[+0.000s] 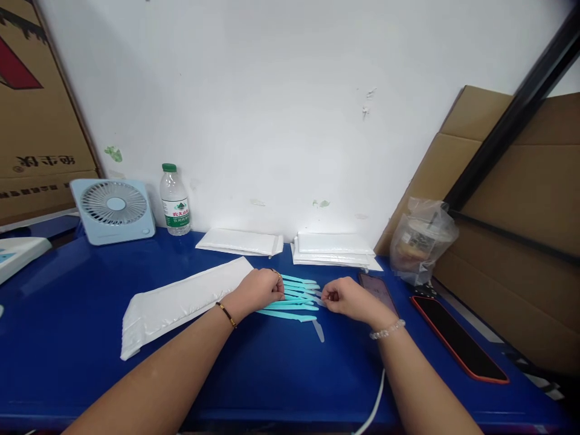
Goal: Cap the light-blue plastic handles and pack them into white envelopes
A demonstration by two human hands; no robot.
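Several turquoise sticks (292,316) fanned out mid-surface (272,380), left hand (260,291) pinching one. Right hand (348,298) has its fingertips bunched by their right ends, can't tell if it's gripping anything. Loose clear piece (319,331) just nearer, white pouch (185,299) left, bottle (176,202) far left.

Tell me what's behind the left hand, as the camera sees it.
Turquoise sticks show to the right of the left hand, a white packet to its left. The sticks' other ends are covered.
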